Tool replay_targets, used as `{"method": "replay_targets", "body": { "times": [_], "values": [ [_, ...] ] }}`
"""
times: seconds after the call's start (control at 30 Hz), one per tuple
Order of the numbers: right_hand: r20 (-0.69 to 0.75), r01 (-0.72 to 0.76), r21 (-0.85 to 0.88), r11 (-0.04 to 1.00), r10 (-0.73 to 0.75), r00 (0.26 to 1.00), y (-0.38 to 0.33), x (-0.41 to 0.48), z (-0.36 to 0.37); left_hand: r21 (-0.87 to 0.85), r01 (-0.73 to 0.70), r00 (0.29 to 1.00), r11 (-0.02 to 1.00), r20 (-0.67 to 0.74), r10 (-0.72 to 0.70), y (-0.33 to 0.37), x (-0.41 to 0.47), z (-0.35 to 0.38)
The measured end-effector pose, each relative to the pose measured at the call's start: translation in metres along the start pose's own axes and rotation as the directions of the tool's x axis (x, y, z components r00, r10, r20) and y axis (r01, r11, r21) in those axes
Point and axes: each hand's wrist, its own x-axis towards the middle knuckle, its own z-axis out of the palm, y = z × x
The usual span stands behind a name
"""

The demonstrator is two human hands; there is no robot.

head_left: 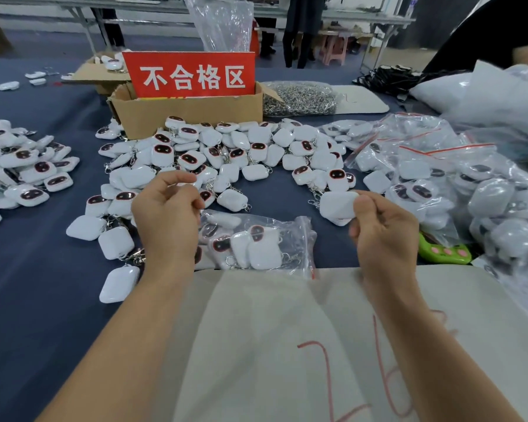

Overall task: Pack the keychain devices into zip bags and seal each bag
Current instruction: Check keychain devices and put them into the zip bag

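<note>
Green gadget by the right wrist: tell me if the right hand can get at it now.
Probably not yet: the right hand grips a white keychain device, and filled bags partly cover the green gadget. It lies close beside the wrist, with nothing between.

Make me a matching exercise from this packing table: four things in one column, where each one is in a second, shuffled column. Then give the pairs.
Things:
1. red sign
2. zip bag
3. green gadget
4. white device

Places:
a. pinched in the right hand
b. lying between that hand and the left hand
c. standing in the cardboard box
d. lying to the right of the right hand

Pairs: 1-c, 2-b, 3-d, 4-a.
</note>
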Motion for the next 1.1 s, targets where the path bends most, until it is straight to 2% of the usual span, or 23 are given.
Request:
{"method": "replay_targets", "body": {
  "times": [0.07, 0.13, 0.23, 0.5, 0.67, 0.87, 1.1],
  "values": [
    [0.101, -0.016, 0.037, 0.999, 0.012, 0.995, -0.010, -0.010, 0.005, 0.089, -0.107, 0.983, 0.990, 0.161, 0.092, 0.001, -0.014, 0.008],
    [0.204, 0.038, 0.016, 0.999, -0.040, 0.978, -0.018, -0.020, 0.010, 0.154, -0.171, 0.940, 0.973, 0.322, 0.114, -0.001, -0.033, 0.018],
    [0.282, 0.134, -0.014, 0.991, -0.125, 0.951, -0.024, -0.031, 0.018, 0.240, -0.236, 0.893, 0.942, 0.436, 0.113, -0.007, -0.053, 0.027],
    [0.330, 0.023, 0.221, 0.975, -0.096, 0.939, -0.028, -0.039, 0.024, 0.429, -0.314, 0.923, 0.847, 0.348, 0.166, -0.002, -0.062, 0.033],
    [0.325, -0.102, 0.278, 0.955, 0.006, 0.946, -0.028, -0.033, 0.019, 0.233, -0.152, 0.928, 0.960, 0.369, 0.057, -0.005, -0.058, 0.037],
    [0.377, -0.197, 0.308, 0.931, 0.071, 0.924, -0.031, -0.027, 0.015, 0.085, -0.131, 0.898, 0.988, 0.433, 0.082, -0.002, -0.063, 0.037],
    [0.409, -0.258, 0.331, 0.908, 0.109, 0.906, -0.035, -0.026, 0.009, 0.038, -0.113, 0.886, 0.993, 0.456, 0.083, 0.004, -0.067, 0.037]
  ]
}}
